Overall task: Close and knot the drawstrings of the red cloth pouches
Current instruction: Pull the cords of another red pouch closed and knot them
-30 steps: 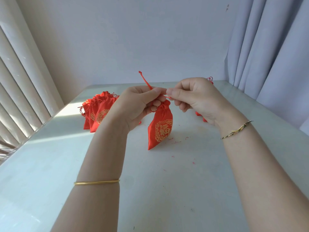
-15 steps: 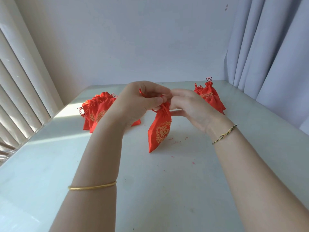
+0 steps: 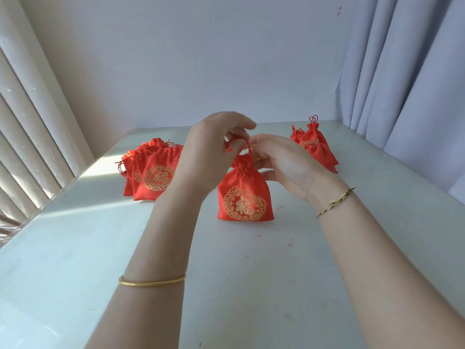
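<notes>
A red cloth pouch with a gold emblem hangs in the middle above the table, its neck gathered. Its red drawstring loops up from the neck. My left hand pinches the drawstring ends just above the pouch. My right hand is beside the neck, fingertips at the drawstring loop, palm turned toward me. A pile of red pouches with loose strings lies on the left. A smaller group of red pouches with tied strings lies at the back right.
The pale table stretches toward me with a few red thread bits on it. Vertical blinds line the left edge, a grey curtain hangs at the right, and a wall closes the back.
The pouch has turned to face me flat, emblem in full view. Both hands have come together above its neck, and the long string end that stuck up is now folded into a loop.
</notes>
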